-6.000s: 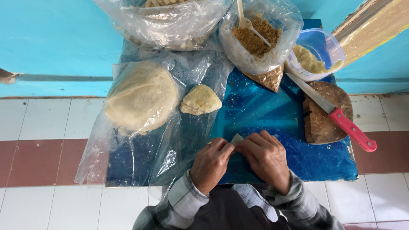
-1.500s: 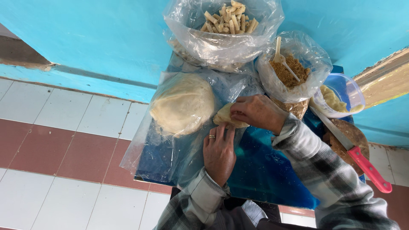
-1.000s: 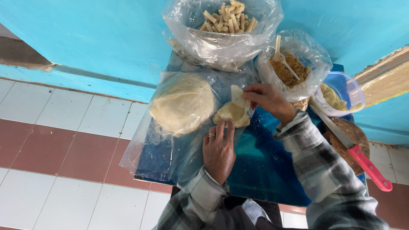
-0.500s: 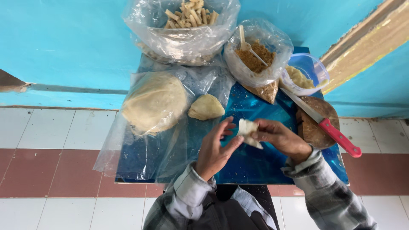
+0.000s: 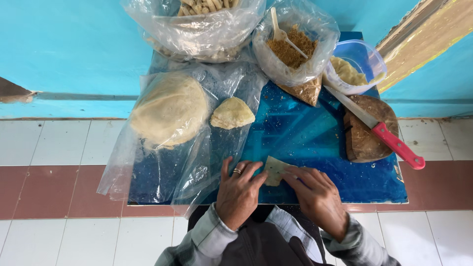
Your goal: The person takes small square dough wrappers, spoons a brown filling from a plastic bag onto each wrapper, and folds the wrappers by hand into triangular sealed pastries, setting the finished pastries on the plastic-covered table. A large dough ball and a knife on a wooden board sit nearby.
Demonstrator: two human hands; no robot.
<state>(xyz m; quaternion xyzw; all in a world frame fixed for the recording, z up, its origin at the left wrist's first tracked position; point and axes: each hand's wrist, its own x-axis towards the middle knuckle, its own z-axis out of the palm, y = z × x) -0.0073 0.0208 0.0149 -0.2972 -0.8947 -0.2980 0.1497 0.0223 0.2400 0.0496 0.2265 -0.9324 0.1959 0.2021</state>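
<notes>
Grip: left hand point(image 5: 240, 193) and right hand point(image 5: 317, 197) both lie flat, fingers spread loosely, fingertips pressing a small dough piece point(image 5: 274, 170) between them; neither hand is clenched around it.
Dough piece: thin, pale, flattened, roughly triangular, lying on the blue board point(image 5: 315, 148) at about 12 o'clock from the wrists, held down from both sides.
Ring: a band on a left finger point(image 5: 237, 171).
Board: glossy blue plastic surface, speckled with crumbs, set over a red and white tiled floor.
Dough wedge: a soft, cream-coloured lump point(image 5: 232, 113), creased on top, at 11 o'clock from the hands, on crinkled clear plastic, well apart from them.
Dough mound: large, rounded, pale dome point(image 5: 170, 109) wrapped in a clear bag, at 10 o'clock, just beside the wedge.
Brown crumbs: coarse, grainy filling in an open clear bag point(image 5: 295, 49) at 12 o'clock, a white plastic spoon point(image 5: 285, 33) standing in it.
Sticks bag: clear bag of pale short sticks point(image 5: 202, 22) at 11 o'clock, against the turquoise wall.
Tub: clear plastic container point(image 5: 355, 69) with yellowish contents at 1 o'clock.
Knife: steel blade, red handle point(image 5: 379, 130), lying diagonally across a dark brown round block point(image 5: 367, 143) at 2 o'clock.
</notes>
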